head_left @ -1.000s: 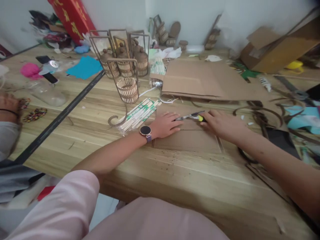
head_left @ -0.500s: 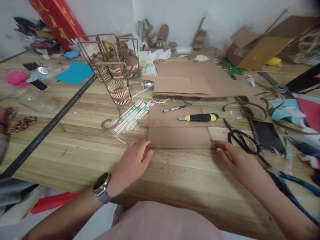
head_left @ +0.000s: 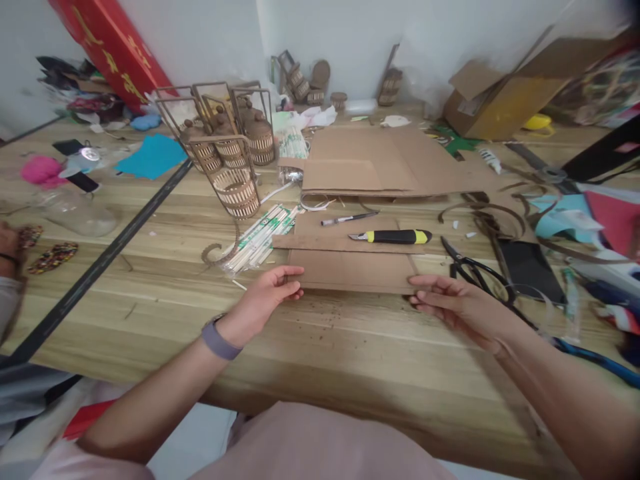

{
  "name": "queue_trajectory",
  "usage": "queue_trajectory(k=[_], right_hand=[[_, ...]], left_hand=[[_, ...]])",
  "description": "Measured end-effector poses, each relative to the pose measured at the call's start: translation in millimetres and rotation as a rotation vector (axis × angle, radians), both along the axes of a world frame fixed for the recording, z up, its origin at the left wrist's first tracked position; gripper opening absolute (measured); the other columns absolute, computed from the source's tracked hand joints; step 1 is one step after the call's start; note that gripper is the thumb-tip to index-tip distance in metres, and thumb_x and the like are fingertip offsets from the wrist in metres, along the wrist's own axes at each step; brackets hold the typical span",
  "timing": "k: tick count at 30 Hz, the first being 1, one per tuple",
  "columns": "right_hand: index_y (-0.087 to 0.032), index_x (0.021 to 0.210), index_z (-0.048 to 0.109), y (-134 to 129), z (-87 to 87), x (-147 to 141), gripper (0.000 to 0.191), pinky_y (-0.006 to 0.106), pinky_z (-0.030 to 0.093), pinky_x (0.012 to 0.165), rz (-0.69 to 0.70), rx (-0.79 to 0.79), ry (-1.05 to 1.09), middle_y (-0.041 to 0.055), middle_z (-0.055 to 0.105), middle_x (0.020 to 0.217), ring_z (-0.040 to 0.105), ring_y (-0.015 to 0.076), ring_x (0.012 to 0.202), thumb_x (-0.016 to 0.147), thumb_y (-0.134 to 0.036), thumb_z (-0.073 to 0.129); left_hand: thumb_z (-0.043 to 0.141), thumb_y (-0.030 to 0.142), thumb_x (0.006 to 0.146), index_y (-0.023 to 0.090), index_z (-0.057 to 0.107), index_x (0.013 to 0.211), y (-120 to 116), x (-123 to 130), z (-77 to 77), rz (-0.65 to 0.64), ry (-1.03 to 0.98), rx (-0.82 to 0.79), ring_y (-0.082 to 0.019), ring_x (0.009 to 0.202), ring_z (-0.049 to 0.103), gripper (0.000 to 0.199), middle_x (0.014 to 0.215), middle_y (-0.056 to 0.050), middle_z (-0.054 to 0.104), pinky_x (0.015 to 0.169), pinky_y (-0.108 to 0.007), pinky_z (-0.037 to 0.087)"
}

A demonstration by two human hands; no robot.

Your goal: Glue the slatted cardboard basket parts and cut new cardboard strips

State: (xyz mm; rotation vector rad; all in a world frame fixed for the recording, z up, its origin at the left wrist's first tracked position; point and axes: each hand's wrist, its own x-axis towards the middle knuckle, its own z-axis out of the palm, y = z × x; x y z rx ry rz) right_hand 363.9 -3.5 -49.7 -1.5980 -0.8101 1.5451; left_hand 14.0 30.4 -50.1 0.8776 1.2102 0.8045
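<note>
My left hand (head_left: 273,290) pinches the left near corner of a piece of cardboard (head_left: 350,270), thumb below and fingers on top. At the opposite near corner, my right hand (head_left: 445,300) grips the same piece between thumb and fingers. Its near edge looks slightly raised off the table. Across its far part lies a narrow cardboard strip (head_left: 310,244), on which a black and yellow utility knife (head_left: 395,237) rests. A pen (head_left: 350,218) lies just beyond the knife. Black scissors (head_left: 480,273) are beside my right hand.
Bamboo baskets with tall handles (head_left: 237,190) stand at the back left, near a bundle of wrapped sticks (head_left: 263,240). Behind the knife is a large cardboard sheet (head_left: 360,153). Bent strips (head_left: 490,213) and a black phone-like slab (head_left: 533,267) lie right. Another person's hand (head_left: 9,243) shows far left.
Both hands have closed on the near corners of the cardboard piece, and its near edge has come up a little. My left wrist has turned, so the watch face is out of sight.
</note>
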Motion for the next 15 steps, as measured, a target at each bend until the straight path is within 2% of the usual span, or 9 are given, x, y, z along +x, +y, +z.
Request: queue_trajectory(k=[2, 5, 8, 11, 13, 15], right_hand=[[-0.024, 0.09, 0.076, 0, -1.0, -3, 0.044, 0.027, 0.063, 0.072, -0.008, 0.013, 0.005, 0.0012, 0.074, 0.076, 0.072, 0.0163, 0.074, 0.051, -0.031, 0.095], [-0.023, 0.095, 0.074, -2, -6.4, -4, 0.051, 0.027, 0.06, 0.066, -0.006, 0.09, -0.069, -0.0004, 0.07, 0.073, 0.067, 0.0147, 0.067, 0.051, -0.039, 0.095], [-0.026, 0.113, 0.072, -4, -14.7, -4, 0.063, 0.03, 0.058, 0.069, 0.03, 0.23, -0.252, 0.0024, 0.073, 0.089, 0.068, 0.0176, 0.077, 0.058, -0.049, 0.09], [-0.028, 0.132, 0.064, -7, -20.4, -3, 0.066, 0.038, 0.058, 0.081, 0.087, 0.377, -0.514, 0.0075, 0.073, 0.119, 0.069, 0.0252, 0.1, 0.073, -0.055, 0.076], [-0.027, 0.138, 0.061, -10, -19.9, -3, 0.061, 0.043, 0.057, 0.084, 0.131, 0.46, -0.757, 0.0101, 0.072, 0.123, 0.069, 0.0292, 0.103, 0.084, -0.055, 0.063], [-0.023, 0.137, 0.062, -13, -15.8, -1, 0.055, 0.045, 0.056, 0.082, 0.217, 0.565, -1.033, 0.0137, 0.074, 0.115, 0.07, 0.032, 0.099, 0.092, -0.052, 0.051]], left_hand=[[0.073, 0.015, 0.074, 0.014, 0.07, 0.111, 0, 1, -2.7, -0.005, 0.012, 0.011, -0.012, 0.075, 0.065, 0.037, 0.084, -0.001, 0.069, 0.078, -0.028, 0.051], [0.071, 0.016, 0.077, 0.015, 0.07, 0.116, -3, 0, -3.5, -0.026, 0.08, 0.081, -0.013, 0.078, 0.065, 0.039, 0.083, -0.001, 0.068, 0.081, -0.029, 0.051], [0.066, 0.02, 0.083, 0.016, 0.065, 0.129, -7, -1, -2.1, -0.091, 0.239, 0.206, -0.017, 0.081, 0.067, 0.046, 0.083, -0.001, 0.068, 0.081, -0.031, 0.053], [0.057, 0.024, 0.093, 0.017, 0.056, 0.141, -10, -3, -2.2, -0.168, 0.5, 0.422, -0.021, 0.088, 0.07, 0.048, 0.091, -0.004, 0.073, 0.083, -0.034, 0.054], [0.05, 0.024, 0.098, 0.017, 0.056, 0.141, -11, -6, -3.4, -0.218, 0.745, 0.64, -0.023, 0.094, 0.07, 0.043, 0.1, -0.008, 0.075, 0.086, -0.036, 0.054], [0.045, 0.024, 0.102, 0.016, 0.059, 0.136, -11, -10, -4.7, -0.279, 1.014, 0.883, -0.025, 0.094, 0.07, 0.037, 0.1, -0.011, 0.075, 0.082, -0.036, 0.054]])
